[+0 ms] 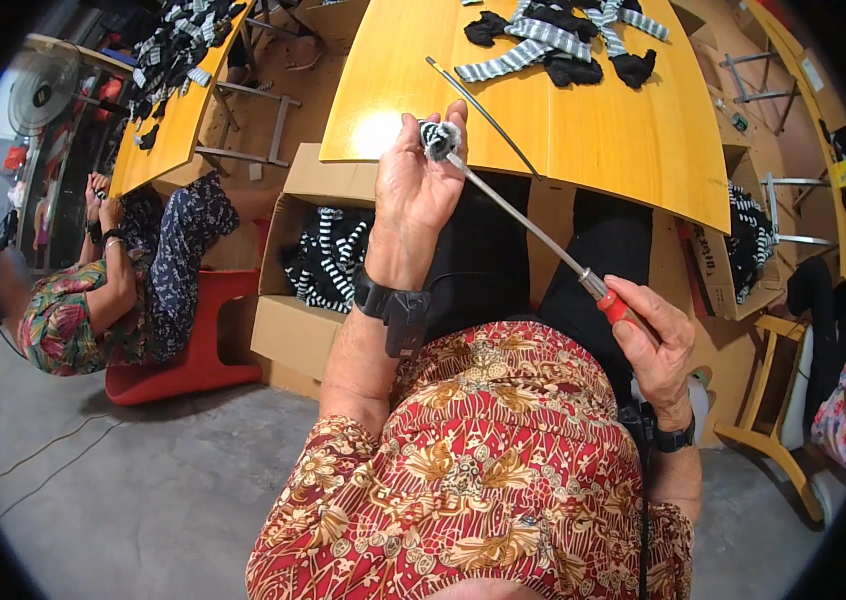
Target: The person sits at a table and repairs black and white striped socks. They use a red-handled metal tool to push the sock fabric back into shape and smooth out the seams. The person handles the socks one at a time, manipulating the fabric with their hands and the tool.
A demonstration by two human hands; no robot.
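Nearest, the right hand (655,345) grips the red handle of a metal rod (528,225). Beyond it, the left hand (415,190) pinches a striped sock (437,138) bunched over the rod's tip, just before the yellow table (583,130).

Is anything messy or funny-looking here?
Nothing looks broken or spilled. The left hand holds a bunched striped sock on a long metal rod, whose red handle sits in the right hand. More socks lie jumbled on the table.

Striped black-white sock (439,138); red-handled rod (543,240); yellow table (593,130); red floral blouse (483,470); red stool (198,345).
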